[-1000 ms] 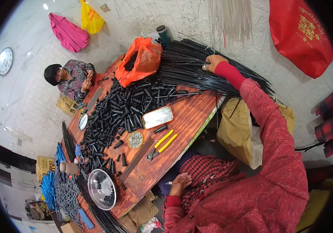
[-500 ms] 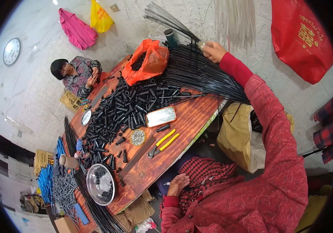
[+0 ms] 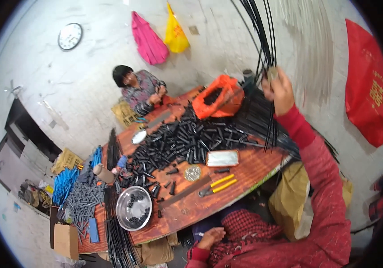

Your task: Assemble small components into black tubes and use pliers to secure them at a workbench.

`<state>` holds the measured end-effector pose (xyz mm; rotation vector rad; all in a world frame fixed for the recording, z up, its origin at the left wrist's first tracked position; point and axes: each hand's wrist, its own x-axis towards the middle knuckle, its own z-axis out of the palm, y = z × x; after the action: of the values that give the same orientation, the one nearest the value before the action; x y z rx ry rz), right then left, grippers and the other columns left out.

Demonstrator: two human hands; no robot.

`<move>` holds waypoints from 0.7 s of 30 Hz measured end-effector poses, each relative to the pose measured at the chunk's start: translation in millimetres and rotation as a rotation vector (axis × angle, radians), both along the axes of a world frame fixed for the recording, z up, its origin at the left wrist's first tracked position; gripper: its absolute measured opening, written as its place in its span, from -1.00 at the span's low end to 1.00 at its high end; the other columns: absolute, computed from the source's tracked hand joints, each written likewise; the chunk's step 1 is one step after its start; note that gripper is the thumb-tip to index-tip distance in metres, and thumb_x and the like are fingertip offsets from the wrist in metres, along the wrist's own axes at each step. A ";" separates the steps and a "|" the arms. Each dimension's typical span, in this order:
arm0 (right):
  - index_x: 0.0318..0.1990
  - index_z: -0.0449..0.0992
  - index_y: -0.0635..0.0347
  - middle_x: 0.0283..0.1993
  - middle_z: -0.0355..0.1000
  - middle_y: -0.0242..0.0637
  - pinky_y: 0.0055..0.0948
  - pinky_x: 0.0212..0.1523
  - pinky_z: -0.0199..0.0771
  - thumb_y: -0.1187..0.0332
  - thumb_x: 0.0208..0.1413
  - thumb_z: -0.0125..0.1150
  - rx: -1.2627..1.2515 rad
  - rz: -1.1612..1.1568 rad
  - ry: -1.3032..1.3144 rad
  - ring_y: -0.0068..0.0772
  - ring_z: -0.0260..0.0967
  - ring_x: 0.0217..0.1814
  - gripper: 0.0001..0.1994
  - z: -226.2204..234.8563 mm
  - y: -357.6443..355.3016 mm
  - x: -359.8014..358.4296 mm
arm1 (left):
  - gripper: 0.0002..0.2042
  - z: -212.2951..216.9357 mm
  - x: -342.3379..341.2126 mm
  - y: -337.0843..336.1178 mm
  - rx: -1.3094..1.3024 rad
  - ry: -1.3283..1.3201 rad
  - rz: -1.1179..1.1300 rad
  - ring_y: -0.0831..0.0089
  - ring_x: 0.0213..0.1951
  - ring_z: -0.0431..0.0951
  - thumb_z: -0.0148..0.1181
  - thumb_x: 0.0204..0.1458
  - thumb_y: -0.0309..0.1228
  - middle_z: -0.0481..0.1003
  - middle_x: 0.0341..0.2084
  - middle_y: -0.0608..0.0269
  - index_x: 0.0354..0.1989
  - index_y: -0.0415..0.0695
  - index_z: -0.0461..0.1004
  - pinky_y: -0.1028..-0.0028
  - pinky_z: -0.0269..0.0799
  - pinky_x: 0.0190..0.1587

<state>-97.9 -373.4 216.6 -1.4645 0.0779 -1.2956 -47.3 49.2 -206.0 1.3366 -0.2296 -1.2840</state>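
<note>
With the right hand [image 3: 280, 91] lifted high and clenched round a bundle of black rods [image 3: 263, 49], most of what could go wrong hangs on that one fist. The rods fan out above the grip and trail below it toward the rod pile [image 3: 263, 116] on the table [image 3: 240, 178], so they are held near their middle and free at both ends. If the fist slackens, a few could slide out and drop onto the black tubes [image 3: 187, 138] below and to the left of it. The lower tips look mixed in with the pile; pulling further up may drag loose rods off the table edge. The upper ends whip wide and could catch the pale strips [image 3: 310, 53] hanging just right of the grip, or bend under their own sway. An orange bag [image 3: 216, 96] sits left of the hand, near enough to be snagged.

The left hand [image 3: 211, 236] rests open on the lap, holding nothing, well below the grip.

A second ago the right hand lay flat on the pile at table level. Half a second ago it had risen with the rods gathered. Now it is higher again, the bundle nearly upright.
</note>
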 end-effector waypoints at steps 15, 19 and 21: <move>0.00 0.30 0.22 -0.48 0.23 -0.50 -0.67 -0.71 -0.03 0.21 0.32 -0.03 0.260 0.233 -0.067 -0.76 -0.02 -0.68 -0.72 -109.6 22.5 34.7 | -0.68 100.8 -5.2 -22.0 -0.133 -0.202 -0.094 0.56 -0.07 0.46 -0.01 0.29 -0.37 0.52 -0.11 0.23 0.16 -0.24 0.35 0.53 0.37 0.03; -0.01 0.28 0.18 -0.45 0.25 -0.50 -0.68 -0.69 -0.02 0.29 0.31 -0.05 0.350 0.344 -0.042 -0.77 -0.02 -0.65 -0.78 -100.7 56.9 17.2 | -0.72 145.9 -7.4 -53.1 -0.285 -0.277 -0.147 0.58 -0.06 0.46 -0.03 0.30 -0.41 0.50 -0.12 0.26 0.12 -0.22 0.38 0.54 0.37 0.03; -0.03 0.29 0.21 -0.43 0.28 -0.49 -0.68 -0.63 0.06 0.32 0.30 -0.07 0.184 0.447 0.294 -0.76 0.06 -0.59 -0.80 -92.4 76.9 -2.7 | -0.72 172.6 -6.8 -58.3 -0.344 -0.430 -0.141 0.53 0.02 0.45 -0.04 0.29 -0.43 0.51 -0.09 0.27 0.10 -0.25 0.39 0.49 0.37 0.07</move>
<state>-100.5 -296.5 124.2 -1.4036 0.0570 -0.6907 -54.1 -9.1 -33.4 1.2976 -0.8199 -1.0004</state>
